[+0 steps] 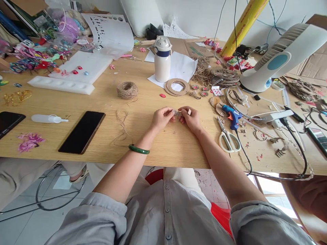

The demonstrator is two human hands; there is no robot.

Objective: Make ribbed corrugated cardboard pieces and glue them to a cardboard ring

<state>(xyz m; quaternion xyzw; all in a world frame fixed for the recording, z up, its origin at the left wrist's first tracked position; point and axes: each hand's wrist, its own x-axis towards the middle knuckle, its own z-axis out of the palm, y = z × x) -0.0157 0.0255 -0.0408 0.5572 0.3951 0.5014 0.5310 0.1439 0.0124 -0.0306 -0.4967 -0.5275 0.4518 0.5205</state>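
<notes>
My left hand [163,117] and my right hand [189,119] meet over the middle of the wooden table. Between their pinched fingertips is a small strip of corrugated cardboard [178,113], mostly covered by the fingers. A pale end shows by my right thumb, but I cannot tell whether it is part of the same strip. Beyond my hands lie a small red piece [162,95] and a cardboard ring [177,87]. A ball of twine [127,90] sits to the left, its loose end [123,123] trailing near my left wrist.
Scissors [228,137] and a blue glue gun [232,116] lie to my right, with a power strip [277,116] and cables. A white bottle [162,61] stands behind, a white fan [281,58] at back right. A phone [82,132] and squeeze bottle [48,118] lie left.
</notes>
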